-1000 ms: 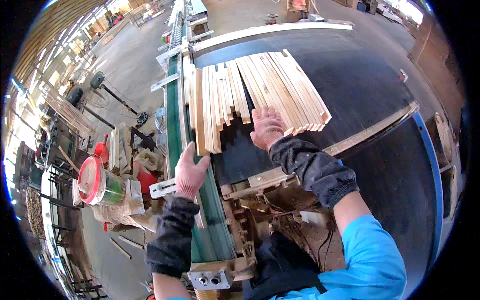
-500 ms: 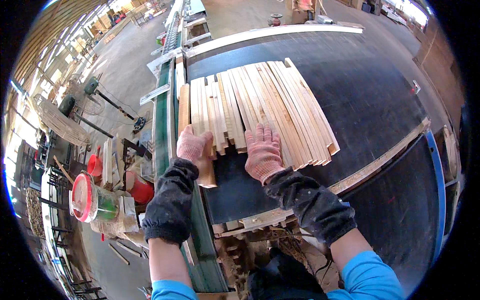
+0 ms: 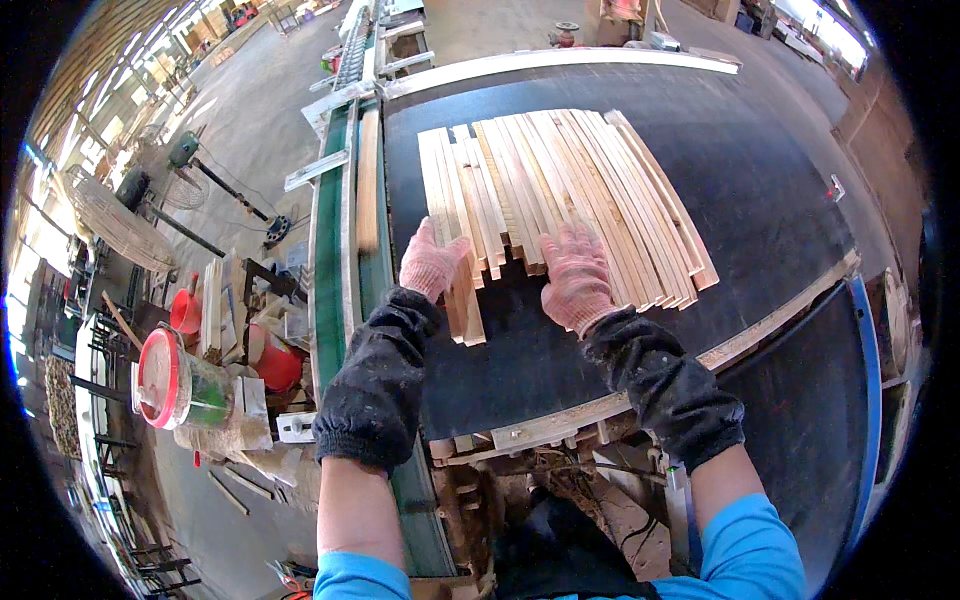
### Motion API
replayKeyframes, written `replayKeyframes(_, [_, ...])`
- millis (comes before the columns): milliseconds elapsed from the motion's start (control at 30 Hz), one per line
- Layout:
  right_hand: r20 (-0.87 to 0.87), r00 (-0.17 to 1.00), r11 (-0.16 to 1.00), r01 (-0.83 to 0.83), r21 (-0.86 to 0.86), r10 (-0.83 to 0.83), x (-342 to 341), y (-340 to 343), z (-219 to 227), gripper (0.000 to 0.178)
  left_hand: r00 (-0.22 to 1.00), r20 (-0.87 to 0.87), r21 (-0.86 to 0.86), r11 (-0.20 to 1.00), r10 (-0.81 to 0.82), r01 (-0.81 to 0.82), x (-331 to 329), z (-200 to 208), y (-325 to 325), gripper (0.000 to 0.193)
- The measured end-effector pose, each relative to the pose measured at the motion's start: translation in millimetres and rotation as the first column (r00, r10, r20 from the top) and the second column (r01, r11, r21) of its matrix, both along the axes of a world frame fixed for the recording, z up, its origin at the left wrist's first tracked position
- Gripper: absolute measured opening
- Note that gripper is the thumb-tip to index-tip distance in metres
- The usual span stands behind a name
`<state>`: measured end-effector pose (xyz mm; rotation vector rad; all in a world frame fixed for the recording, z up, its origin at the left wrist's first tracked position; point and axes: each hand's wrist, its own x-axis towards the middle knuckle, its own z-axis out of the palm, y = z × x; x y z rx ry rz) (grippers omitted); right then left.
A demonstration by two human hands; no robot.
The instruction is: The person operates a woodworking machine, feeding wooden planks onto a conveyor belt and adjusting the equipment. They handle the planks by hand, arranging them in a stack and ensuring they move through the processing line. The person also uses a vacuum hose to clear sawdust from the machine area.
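Observation:
A row of pale wooden strips (image 3: 560, 170) lies side by side on a black tabletop (image 3: 770, 190), their near ends uneven. My left hand (image 3: 433, 265), in a pink knit glove, rests at the row's left edge. Its thumb stands apart from the fingers, over the leftmost strips, which stick out nearer to me. My right hand (image 3: 578, 282), gloved alike, lies flat on the near part of the row with its fingers stretched out. A single wooden strip (image 3: 368, 180) lies apart on the green-edged track to the left, its near end blurred.
Along the table's left side runs a green track (image 3: 330, 230) with metal brackets. A white rail (image 3: 560, 62) borders the far edge, a wooden strip (image 3: 560, 422) the near one. At left stand a red-rimmed bucket (image 3: 165, 380), a red container (image 3: 275, 358) and fans (image 3: 118, 220).
Both hands and the row of strips have shifted right, away from the track. One strip, formerly beside my left hand, now lies farther off along the track, separated from the row.

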<state>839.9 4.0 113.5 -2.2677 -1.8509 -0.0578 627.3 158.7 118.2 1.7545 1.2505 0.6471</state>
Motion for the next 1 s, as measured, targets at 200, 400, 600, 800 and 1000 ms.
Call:
replayKeyframes(200, [-0.085, 0.973, 0.966, -0.197, 0.17, 0.214, -20, -58, 42, 0.075, 0.999, -0.023, 0.126, 0.991, 0.04, -0.037, -45, 47, -52, 0.088])
replayKeyframes(400, [-0.261, 0.846, 0.878, -0.404, 0.255, 0.465, -48, -140, 59, 0.067, 0.953, 0.302, -0.154, 0.986, -0.017, 0.067, -145, 112, -127, 0.057])
replayKeyframes(600, [-0.192, 0.943, 0.871, -0.156, 0.466, 0.271, -9, -154, 45, 0.056, 0.95, 0.244, -0.181, 0.972, 0.193, -0.151, -281, 119, -221, 0.047])
replayKeyframes(800, [-0.455, 0.713, 0.81, 0.585, -0.034, -0.534, 193, -132, 12, 0.076, 0.855, 0.224, -0.183, 0.881, 0.469, -0.436, -379, 105, -312, 0.04])
replayKeyframes(1000, [-0.387, 0.717, 0.81, 0.558, -0.179, -0.58, 208, -110, -18, 0.065, 0.707, 0.307, -0.26, 0.771, 0.637, -0.581, -413, 61, -402, 0.046])
